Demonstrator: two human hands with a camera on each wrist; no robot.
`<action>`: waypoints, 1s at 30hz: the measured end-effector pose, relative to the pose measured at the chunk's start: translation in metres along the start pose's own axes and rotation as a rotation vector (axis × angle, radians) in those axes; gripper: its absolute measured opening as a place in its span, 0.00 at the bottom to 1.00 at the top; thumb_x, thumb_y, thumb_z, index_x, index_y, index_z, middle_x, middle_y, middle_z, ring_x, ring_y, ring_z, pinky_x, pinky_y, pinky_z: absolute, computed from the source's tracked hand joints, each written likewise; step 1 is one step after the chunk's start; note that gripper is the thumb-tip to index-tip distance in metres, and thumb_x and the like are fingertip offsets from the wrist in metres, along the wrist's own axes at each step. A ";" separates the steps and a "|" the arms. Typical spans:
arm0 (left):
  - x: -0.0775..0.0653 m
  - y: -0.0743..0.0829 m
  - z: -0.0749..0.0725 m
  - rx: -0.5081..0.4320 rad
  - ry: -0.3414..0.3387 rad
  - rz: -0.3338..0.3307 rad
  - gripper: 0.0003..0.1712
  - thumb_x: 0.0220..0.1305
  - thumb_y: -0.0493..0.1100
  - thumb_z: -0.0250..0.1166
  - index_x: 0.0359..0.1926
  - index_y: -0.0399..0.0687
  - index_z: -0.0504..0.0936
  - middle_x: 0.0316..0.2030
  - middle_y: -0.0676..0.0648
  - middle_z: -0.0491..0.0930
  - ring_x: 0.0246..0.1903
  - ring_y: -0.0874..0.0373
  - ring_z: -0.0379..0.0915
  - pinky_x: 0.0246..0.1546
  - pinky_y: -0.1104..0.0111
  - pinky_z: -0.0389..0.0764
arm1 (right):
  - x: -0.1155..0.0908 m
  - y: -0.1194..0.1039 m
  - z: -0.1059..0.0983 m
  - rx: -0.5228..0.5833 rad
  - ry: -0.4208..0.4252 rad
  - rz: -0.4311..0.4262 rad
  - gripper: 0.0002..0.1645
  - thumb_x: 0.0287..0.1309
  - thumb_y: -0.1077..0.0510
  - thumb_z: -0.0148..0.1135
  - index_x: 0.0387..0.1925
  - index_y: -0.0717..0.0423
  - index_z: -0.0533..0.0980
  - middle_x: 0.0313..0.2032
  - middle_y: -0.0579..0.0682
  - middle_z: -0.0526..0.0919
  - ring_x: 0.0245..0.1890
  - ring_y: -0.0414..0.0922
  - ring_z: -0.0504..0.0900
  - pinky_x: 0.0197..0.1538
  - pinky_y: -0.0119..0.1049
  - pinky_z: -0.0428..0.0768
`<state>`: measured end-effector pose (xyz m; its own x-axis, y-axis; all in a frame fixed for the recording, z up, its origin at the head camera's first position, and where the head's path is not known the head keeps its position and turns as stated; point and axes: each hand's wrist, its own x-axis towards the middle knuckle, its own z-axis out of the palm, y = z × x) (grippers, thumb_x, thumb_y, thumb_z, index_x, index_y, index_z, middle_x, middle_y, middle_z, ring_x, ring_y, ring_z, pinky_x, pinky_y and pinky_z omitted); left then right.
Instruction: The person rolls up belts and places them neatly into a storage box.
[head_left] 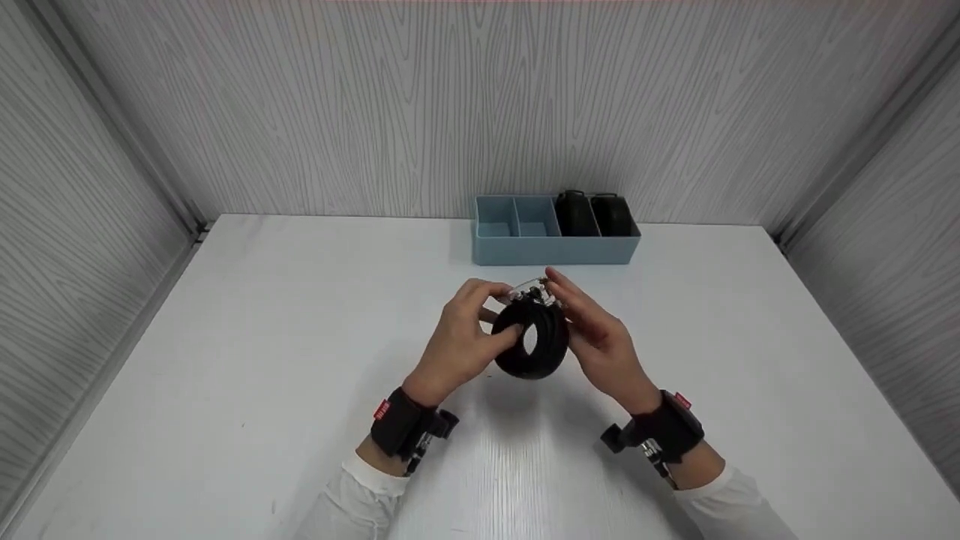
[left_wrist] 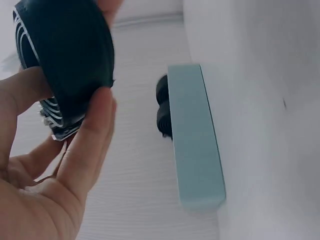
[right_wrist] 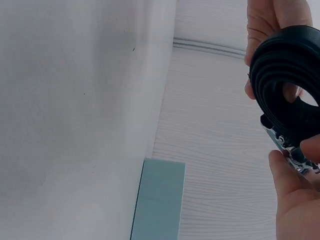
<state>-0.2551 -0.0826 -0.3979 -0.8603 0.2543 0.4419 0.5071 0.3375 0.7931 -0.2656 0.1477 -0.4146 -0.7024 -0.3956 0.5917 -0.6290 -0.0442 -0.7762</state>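
A black belt (head_left: 551,345) is coiled into a roll and held up above the table, with its silver buckle (head_left: 534,289) at the top, on the far side. My left hand (head_left: 461,337) grips the roll from the left, its thumb pushed into the centre hole and its fingers over the outside. From the right, my right hand (head_left: 600,345) holds the buckle end. In the right wrist view, its fingers (right_wrist: 285,175) lie on either side of the buckle. The left wrist view shows the coil's smooth outer face.
A blue divided box (head_left: 555,251) stands at the back of the white table (head_left: 300,360), against the grey wood-grain wall (head_left: 360,112). Two black rolled belts (head_left: 575,216) fill its two right compartments; its two left ones hold nothing. Side panels rise left and right.
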 end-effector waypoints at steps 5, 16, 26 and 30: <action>0.001 -0.003 0.002 0.203 0.088 0.136 0.21 0.62 0.34 0.74 0.56 0.41 0.80 0.53 0.44 0.77 0.41 0.55 0.82 0.40 0.67 0.83 | 0.000 -0.006 -0.005 0.100 0.105 0.225 0.23 0.78 0.67 0.50 0.70 0.61 0.74 0.70 0.59 0.74 0.56 0.52 0.86 0.52 0.45 0.85; -0.001 -0.006 0.010 0.379 0.099 0.187 0.22 0.60 0.33 0.75 0.54 0.42 0.81 0.52 0.44 0.75 0.38 0.55 0.83 0.37 0.65 0.85 | -0.002 -0.012 0.001 0.033 0.085 0.491 0.39 0.64 0.56 0.74 0.74 0.40 0.71 0.66 0.61 0.77 0.47 0.53 0.90 0.46 0.46 0.87; -0.001 -0.009 0.011 0.339 0.078 0.136 0.24 0.59 0.32 0.76 0.54 0.38 0.77 0.52 0.43 0.73 0.38 0.53 0.83 0.35 0.66 0.84 | -0.001 -0.011 -0.001 0.057 0.030 0.524 0.41 0.63 0.56 0.75 0.75 0.40 0.70 0.56 0.61 0.83 0.44 0.54 0.90 0.47 0.46 0.87; -0.001 -0.010 0.013 0.332 0.089 0.121 0.23 0.58 0.33 0.76 0.53 0.39 0.78 0.51 0.44 0.74 0.38 0.53 0.83 0.35 0.65 0.84 | 0.001 -0.011 -0.003 0.101 0.010 0.551 0.41 0.64 0.56 0.74 0.76 0.40 0.69 0.50 0.64 0.87 0.46 0.55 0.89 0.48 0.48 0.87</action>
<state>-0.2587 -0.0745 -0.4120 -0.7869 0.2357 0.5703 0.5823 0.5895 0.5599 -0.2605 0.1507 -0.4053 -0.9215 -0.3767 0.0947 -0.1338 0.0787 -0.9879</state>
